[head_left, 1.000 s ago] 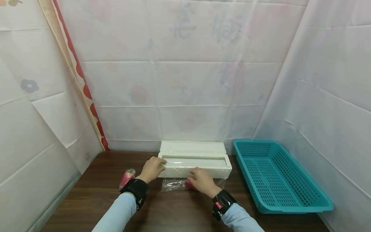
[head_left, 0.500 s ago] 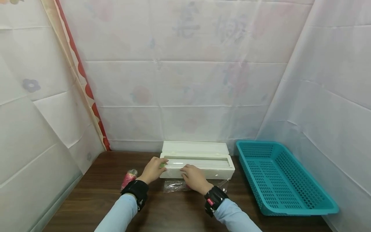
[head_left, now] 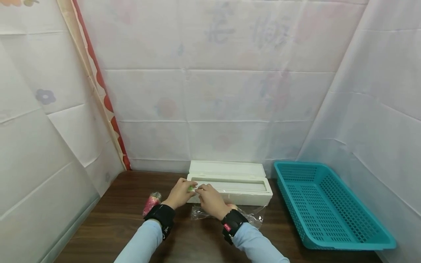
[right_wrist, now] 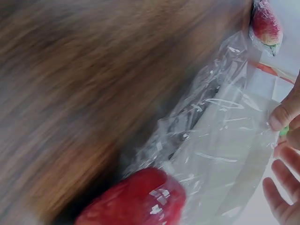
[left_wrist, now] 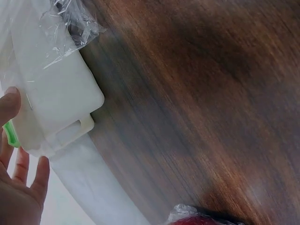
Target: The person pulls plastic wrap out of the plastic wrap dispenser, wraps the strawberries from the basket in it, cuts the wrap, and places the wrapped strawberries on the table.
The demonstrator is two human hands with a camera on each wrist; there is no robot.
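A white plastic wrap dispenser (head_left: 243,199) stands at the back of the table with its lid (head_left: 227,168) raised. Clear film (right_wrist: 206,112) hangs over its front and onto the table, beside a red, rounded item (right_wrist: 140,199). My left hand (head_left: 179,193) grips the dispenser's left end, thumb near the green slide cutter (left_wrist: 11,134). My right hand (head_left: 212,201) is beside it, its fingertips meeting the left hand's at the dispenser's front edge. In the right wrist view its thumb touches that edge by the cutter. Whether it pinches anything is hidden.
A red-and-yellow item (head_left: 152,202) wrapped in film lies left of the left wrist. A teal basket (head_left: 329,208) stands on the right of the dark wooden table (head_left: 108,223). White cloth (head_left: 227,140) closes off the back and sides.
My right hand has moved left along the dispenser's front to the left hand, leaving the red item behind. The left hand keeps its place at the left end.
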